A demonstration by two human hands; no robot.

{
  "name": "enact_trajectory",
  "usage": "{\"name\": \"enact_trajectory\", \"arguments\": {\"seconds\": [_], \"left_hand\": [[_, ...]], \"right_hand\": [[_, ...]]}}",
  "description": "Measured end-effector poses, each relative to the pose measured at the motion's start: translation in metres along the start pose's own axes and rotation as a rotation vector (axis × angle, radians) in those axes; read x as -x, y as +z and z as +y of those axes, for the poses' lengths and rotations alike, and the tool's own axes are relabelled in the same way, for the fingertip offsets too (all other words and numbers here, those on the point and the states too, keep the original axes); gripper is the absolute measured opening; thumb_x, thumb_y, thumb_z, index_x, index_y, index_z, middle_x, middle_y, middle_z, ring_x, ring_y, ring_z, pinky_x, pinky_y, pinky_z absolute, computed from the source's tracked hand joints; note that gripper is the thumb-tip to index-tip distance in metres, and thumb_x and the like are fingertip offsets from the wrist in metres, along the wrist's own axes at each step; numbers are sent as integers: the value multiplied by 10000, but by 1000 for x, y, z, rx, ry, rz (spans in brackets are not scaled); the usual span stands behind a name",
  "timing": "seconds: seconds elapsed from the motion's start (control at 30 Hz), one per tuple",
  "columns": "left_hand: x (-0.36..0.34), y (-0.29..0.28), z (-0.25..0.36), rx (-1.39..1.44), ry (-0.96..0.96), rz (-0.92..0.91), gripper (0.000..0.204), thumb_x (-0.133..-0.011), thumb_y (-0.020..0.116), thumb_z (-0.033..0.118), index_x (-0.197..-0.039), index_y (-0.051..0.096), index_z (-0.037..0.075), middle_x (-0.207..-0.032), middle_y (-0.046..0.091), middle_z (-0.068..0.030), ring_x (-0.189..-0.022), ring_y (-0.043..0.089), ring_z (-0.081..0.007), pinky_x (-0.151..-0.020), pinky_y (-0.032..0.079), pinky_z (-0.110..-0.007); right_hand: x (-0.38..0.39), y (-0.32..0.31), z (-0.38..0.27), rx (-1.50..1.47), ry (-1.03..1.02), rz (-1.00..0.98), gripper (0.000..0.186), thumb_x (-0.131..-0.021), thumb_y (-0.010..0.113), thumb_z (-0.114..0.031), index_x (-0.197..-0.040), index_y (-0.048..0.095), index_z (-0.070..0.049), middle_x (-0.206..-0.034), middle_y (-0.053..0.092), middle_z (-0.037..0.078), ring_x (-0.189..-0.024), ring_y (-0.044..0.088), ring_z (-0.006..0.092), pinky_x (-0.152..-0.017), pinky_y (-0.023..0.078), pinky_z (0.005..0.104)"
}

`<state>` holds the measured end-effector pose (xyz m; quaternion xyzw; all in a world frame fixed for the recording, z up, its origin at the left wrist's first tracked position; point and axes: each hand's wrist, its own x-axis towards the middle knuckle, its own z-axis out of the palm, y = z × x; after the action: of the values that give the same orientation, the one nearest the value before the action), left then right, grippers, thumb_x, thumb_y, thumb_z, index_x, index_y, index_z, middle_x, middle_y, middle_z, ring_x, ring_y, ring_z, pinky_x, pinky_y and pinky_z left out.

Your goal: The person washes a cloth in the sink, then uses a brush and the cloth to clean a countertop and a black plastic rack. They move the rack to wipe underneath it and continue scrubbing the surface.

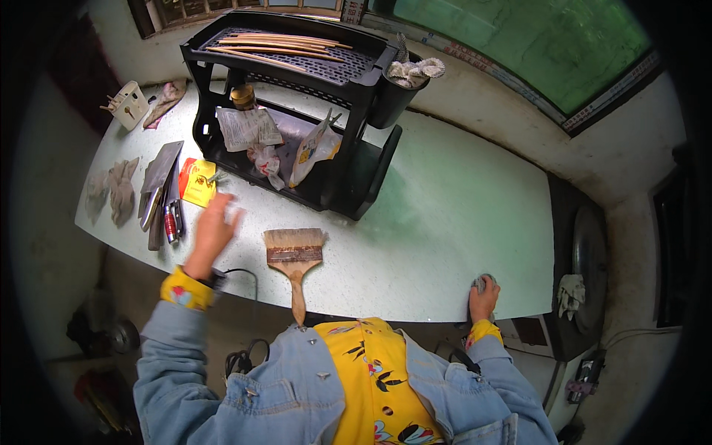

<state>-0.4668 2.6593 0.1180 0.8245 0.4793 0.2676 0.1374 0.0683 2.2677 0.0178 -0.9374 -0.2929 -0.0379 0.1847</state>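
Note:
My left hand [212, 236] is over the left part of the white table [445, 215], fingers apart and a little blurred, with nothing seen in it. Just beyond its fingertips lies a yellow and red packet [199, 182]. Near the table's front right edge, my right hand [483, 301] is closed on a crumpled grey cloth [483, 281] pressed to the tabletop. Between the hands rests a wide flat brush [294, 256] with pale bristles, its wooden handle reaching the front edge.
A black two-tier rack [345, 174] holds wooden chopsticks [278, 46], papers and bags; a black holder [391, 100] with cloth hangs at its side. Left of my left hand lie dark-sheathed tools, a red pocketknife [171, 224] and gloves [122, 191]. A white box [127, 105] stands at far left.

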Motion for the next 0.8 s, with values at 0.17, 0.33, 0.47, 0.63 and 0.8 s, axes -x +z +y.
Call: {"name": "enact_trajectory", "arguments": {"seconds": [0.17, 0.33, 0.47, 0.63, 0.8], "left_hand": [[3, 68, 97, 287, -25, -117, 289, -798, 674, 140, -1032, 576, 1, -934, 585, -152, -722, 600, -245, -653, 498, -326], [-17, 100, 118, 273, 16, -103, 438, -798, 666, 170, -1155, 491, -13, -979, 565, -189, -846, 593, -317, -747, 478, -366], [-40, 125, 113, 264, 28, 9, 452, -804, 651, 192, -1145, 481, -52, -1040, 558, -253, -950, 540, -424, -821, 453, -433], [-61, 149, 115, 334, 21, -6, 408, -798, 645, 225, -1064, 513, -54, -937, 585, -273, -883, 567, -437, -757, 472, -466], [-67, 155, 123, 378, -68, 28, 292, -808, 607, 200, -960, 569, -47, -786, 611, -278, -776, 594, -451, -688, 489, -505]], "right_hand": [[-28, -28, -41, -509, 148, -174, 423, -748, 641, -158, -1144, 568, -29, -1099, 577, 142, -959, 578, 277, -846, 458, 355], [-57, -85, -159, -1300, 309, -483, 312, -879, 588, -181, -1136, 542, -9, -1058, 598, 84, -960, 579, 182, -823, 481, 308], [-73, -104, -255, -1429, 236, -580, 267, -892, 595, -226, -1079, 562, -38, -1046, 595, 70, -945, 579, 174, -827, 481, 305], [-128, -81, -325, -1486, 25, -547, 281, -882, 598, -214, -1075, 563, -13, -1012, 606, 74, -914, 585, 173, -795, 487, 307], [-208, 2, -394, -882, -385, -474, 451, -833, 631, -220, -1233, 529, -37, -1063, 628, 140, -936, 606, 286, -796, 484, 347]]}}
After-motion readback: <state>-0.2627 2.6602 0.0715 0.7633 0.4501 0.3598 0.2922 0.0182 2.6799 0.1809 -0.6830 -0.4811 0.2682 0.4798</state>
